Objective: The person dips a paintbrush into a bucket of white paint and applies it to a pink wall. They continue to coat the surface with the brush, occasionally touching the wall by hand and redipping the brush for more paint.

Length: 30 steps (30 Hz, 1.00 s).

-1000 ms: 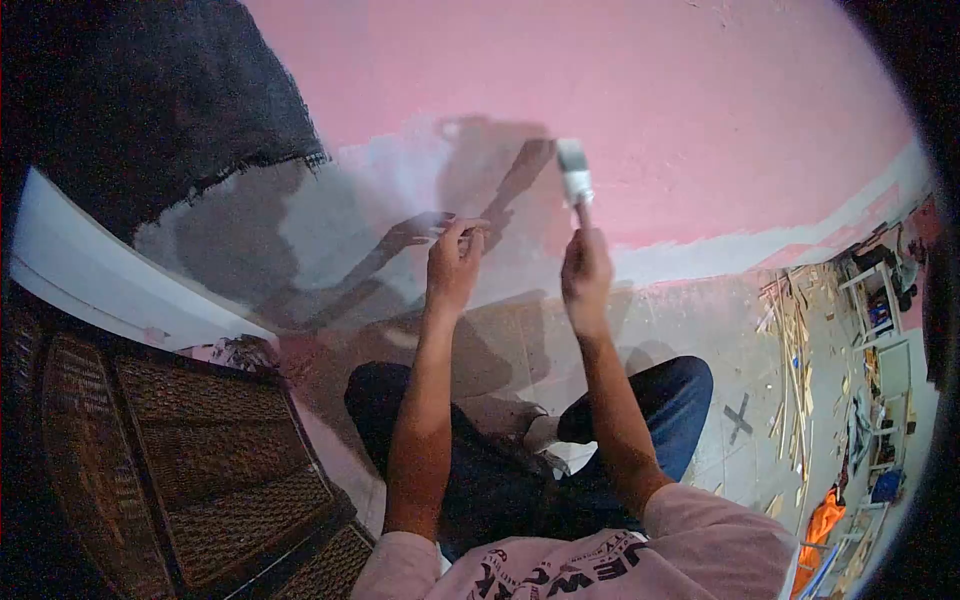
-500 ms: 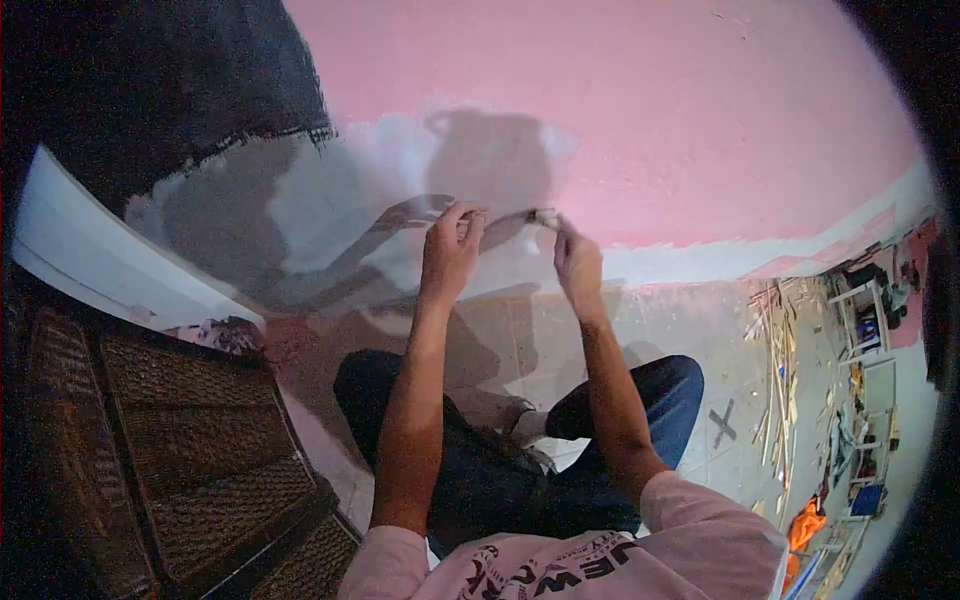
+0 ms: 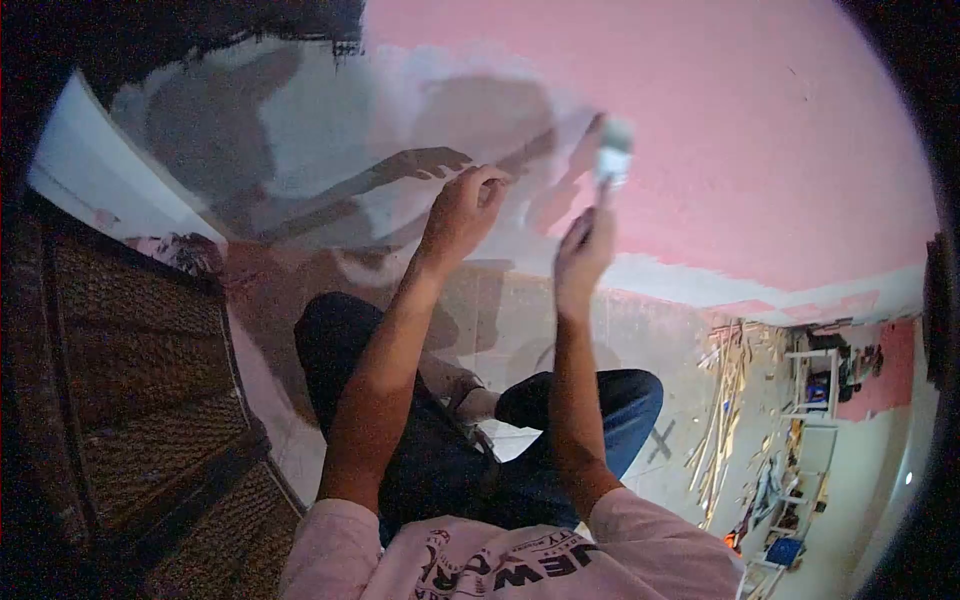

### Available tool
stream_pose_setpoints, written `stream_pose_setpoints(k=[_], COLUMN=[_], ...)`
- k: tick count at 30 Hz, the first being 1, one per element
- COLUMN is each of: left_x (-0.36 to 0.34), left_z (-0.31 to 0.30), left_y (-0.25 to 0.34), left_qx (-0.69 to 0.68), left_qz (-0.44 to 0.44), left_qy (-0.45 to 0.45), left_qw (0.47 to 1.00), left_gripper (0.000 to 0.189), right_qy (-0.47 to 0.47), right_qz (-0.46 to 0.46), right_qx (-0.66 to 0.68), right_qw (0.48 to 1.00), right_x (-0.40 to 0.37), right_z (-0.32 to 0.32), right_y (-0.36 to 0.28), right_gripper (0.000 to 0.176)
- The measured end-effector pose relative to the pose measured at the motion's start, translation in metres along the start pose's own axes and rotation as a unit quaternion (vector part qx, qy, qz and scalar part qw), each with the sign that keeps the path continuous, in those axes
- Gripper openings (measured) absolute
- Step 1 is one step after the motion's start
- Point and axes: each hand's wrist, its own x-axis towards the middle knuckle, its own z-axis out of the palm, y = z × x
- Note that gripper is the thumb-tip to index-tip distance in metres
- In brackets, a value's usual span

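Note:
A paintbrush (image 3: 614, 152) stands upright in my right hand (image 3: 584, 262), whose fingers are wrapped round its handle. Its pale, motion-blurred head overlaps the pink wall (image 3: 720, 150) in this view. To the left, my left hand (image 3: 462, 215) is raised before the wall with its fingers curled and the fingertips meeting the thumb; I cannot tell what is pinched there. Behind it the wall's lower strip (image 3: 330, 110) is whitish-grey, and a dark painted area (image 3: 200, 25) covers the upper left. Shadows of my head and arms fall across the wall.
A dark woven-panel piece of furniture (image 3: 140, 330) stands close on my left, beside a white slanting edge (image 3: 120, 170). Thin wood strips (image 3: 725, 420) lie on the tiled floor at right, near a white shelf frame (image 3: 815, 385). My crossed legs (image 3: 600, 410) rest below.
My right hand has turned the paintbrush upright and raised its head up and right along the wall. My left hand has risen slightly. The whole view has shifted with my head.

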Motion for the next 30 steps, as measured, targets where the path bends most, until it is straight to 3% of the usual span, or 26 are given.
stream_pose_setpoints(k=[1,2,5,8,13,17,22,26,30], left_x=[0.001,0.0,-0.001,-0.004,-0.005,-0.012,-0.013,-0.008,0.0], left_z=[-0.001,0.0,-0.005,-0.008,-0.008,-0.014,-0.037,-0.047,-0.046], left_y=[-0.001,-0.003,-0.01,-0.01,-0.001,0.007,0.009,0.015,0.008], left_qx=[0.024,0.049,0.04,0.007,0.025,0.072,0.06,0.063,0.078], left_qz=[-0.004,-0.009,0.031,-0.03,-0.022,0.01,-0.013,-0.039,0.002], left_qy=[0.008,0.012,0.046,0.026,0.005,0.007,0.023,0.014,0.032], left_qw=[1.0,0.999,0.998,0.999,0.999,0.997,0.998,0.997,0.996], left_gripper=[0.023,0.024,0.027,0.026,0.025,0.024,0.022,0.022,0.022], right_qy=[-0.045,-0.11,-0.156,-0.196,-0.247,-0.234,-0.225,-0.255,-0.29], right_qz=[-0.016,0.053,0.077,0.093,0.112,0.078,0.083,0.103,0.129], right_qx=[-0.014,-0.034,-0.023,-0.052,-0.084,-0.079,-0.074,-0.103,-0.101], right_qw=[0.999,0.992,0.985,0.975,0.959,0.966,0.968,0.956,0.943], right_x=[-0.028,-0.057,-0.068,-0.068,-0.07,-0.081,-0.082,-0.083,-0.087], right_z=[0.029,0.052,0.059,0.05,0.055,0.056,0.065,0.067,0.076], right_y=[0.032,0.049,0.054,0.046,0.052,0.059,0.06,0.062,0.07], right_gripper=[0.066,0.071,0.074,0.074,0.078,0.075,0.07,0.068,0.068])
